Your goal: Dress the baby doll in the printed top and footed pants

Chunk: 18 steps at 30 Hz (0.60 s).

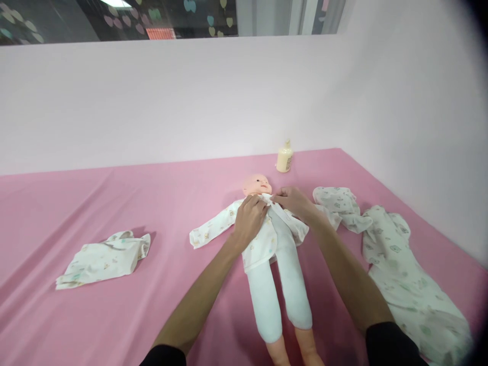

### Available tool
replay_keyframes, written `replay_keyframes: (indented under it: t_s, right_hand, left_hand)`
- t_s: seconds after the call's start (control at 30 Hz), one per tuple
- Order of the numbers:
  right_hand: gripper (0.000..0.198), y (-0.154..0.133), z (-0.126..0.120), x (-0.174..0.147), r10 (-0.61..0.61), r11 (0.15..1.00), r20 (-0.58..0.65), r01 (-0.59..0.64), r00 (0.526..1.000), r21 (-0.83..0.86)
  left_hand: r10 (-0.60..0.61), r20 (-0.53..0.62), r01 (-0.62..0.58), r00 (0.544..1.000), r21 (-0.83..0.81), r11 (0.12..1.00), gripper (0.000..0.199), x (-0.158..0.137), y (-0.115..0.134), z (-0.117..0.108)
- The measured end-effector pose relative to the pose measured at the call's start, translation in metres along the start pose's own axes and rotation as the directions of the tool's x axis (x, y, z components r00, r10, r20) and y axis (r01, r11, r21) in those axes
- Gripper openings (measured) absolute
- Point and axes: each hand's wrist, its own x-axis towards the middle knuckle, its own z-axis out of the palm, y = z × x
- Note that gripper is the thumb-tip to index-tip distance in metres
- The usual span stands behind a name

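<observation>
- A crumpled cloth (pixel 102 262) lies on the pink sheet (pixel 68 213).
- The left hand (pixel 250 216) pinches the shirt (pixel 259 249) near its neck.
- The doll (pixel 284 241), wearing it, lies mid-sheet.
- The right hand (pixel 293 200) pinches the shirt's collar.
- Rightmost, crumpled clothes (pixel 398 269) lie together.

doll head (pixel 255 183): smooth plastic | jacket (pixel 264 245): matt cloth | bottle (pixel 284 159): plastic

Calling the doll's chest (pixel 279 226) center: left hand (pixel 251 218) and right hand (pixel 293 201) fill the middle. Roomiest lane is 10 o'clock, flat pink cover (pixel 171 193) up to the wall (pixel 163 101). Pump bottle (pixel 284 159) is parked just past 12. Crumpled cloths (pixel 404 274) crowd 3 to 4, right forearm (pixel 343 269) crosses 4. Legs (pixel 265 305) clog 6, left forearm (pixel 209 290) 7. Gap around 8:30 between shirt sleeve (pixel 213 229) and folded garment (pixel 102 262).
</observation>
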Motion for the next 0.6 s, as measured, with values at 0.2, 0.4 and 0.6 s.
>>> replay_keyframes:
  t_s: [0.2,0.4,0.6]
  right_hand:
    - [0.016,0.001,0.000,0.000,-0.003,0.999,-0.017,0.003,1.000,-0.038]
    - [0.015,-0.008,0.001,-0.004,-0.037,0.992,-0.076,0.028,0.996,-0.121]
    - [0.016,-0.011,0.004,-0.004,-0.059,0.977,-0.093,0.038,0.994,-0.211]
  left_hand:
    - [0.129,-0.124,-0.107,0.984,0.166,0.980,0.024,-0.005,0.005,0.012]
    - [0.200,-0.111,-0.169,0.974,0.238,0.956,0.017,-0.006,0.008,0.010]
    - [0.193,-0.080,-0.172,0.978,0.210,0.962,0.019,-0.006,0.010,0.008]
